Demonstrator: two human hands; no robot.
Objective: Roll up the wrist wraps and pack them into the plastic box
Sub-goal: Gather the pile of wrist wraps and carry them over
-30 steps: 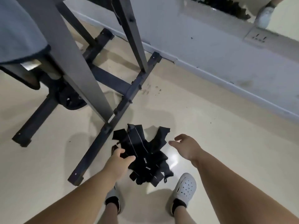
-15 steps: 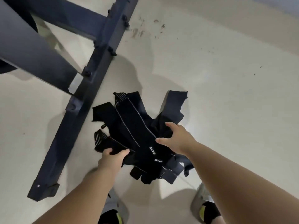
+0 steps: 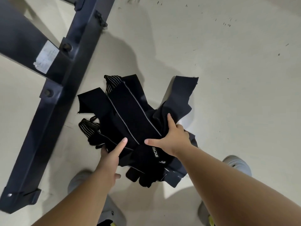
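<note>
Found black elastic fabric wrist wraps (image 3: pixel 130 115) heaped on pale smooth floor (image 3: pixel 228 62) just beside dark blue metal frame beam (image 3: pixel 53 111), pinched at near edge by left hand (image 3: pixel 108 160), one digit flat on top, and clutched by right hand (image 3: pixel 173 141), thumb spread, fingers curled.

The pale, glossy floor (image 3: pixel 228 88) carries a dark metal frame (image 3: pixel 53 101), its bolted foot bar running diagonally. Just right of the frame lies a heap of black wrist wraps (image 3: pixel 130 115). 2 blurred grey shoes (image 3: pixel 236 163) stand further right and nearer the camera, and dark specks (image 3: pixel 227 24) lie well right of the frame.
</note>
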